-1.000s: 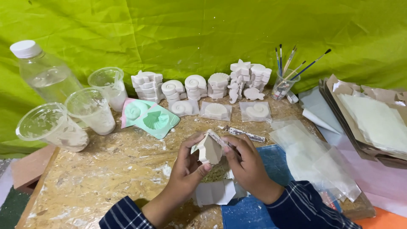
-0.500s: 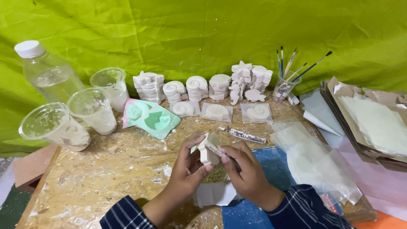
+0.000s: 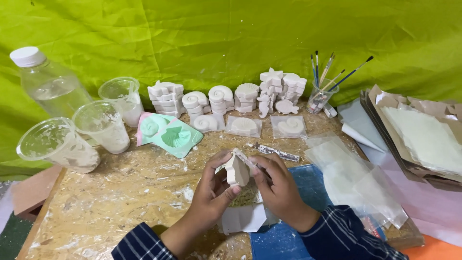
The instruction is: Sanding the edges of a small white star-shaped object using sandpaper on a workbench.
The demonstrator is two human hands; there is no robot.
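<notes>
We're pinching plaster shell (image 3: 237, 169) w/ left hand (image 3: 211, 190); right hand (image 3: 279, 188) pinching thin tool (image 3: 245, 158) on its edge. Risk: pressing too hard, chipping it.

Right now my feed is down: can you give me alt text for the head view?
Both hands hold a small white plaster cast over a chipboard table: the left hand grips it and the right hand works a thin tool against it. Behind stand rows of white shell casts, plastic cups, a bottle and a cup of brushes.
</notes>
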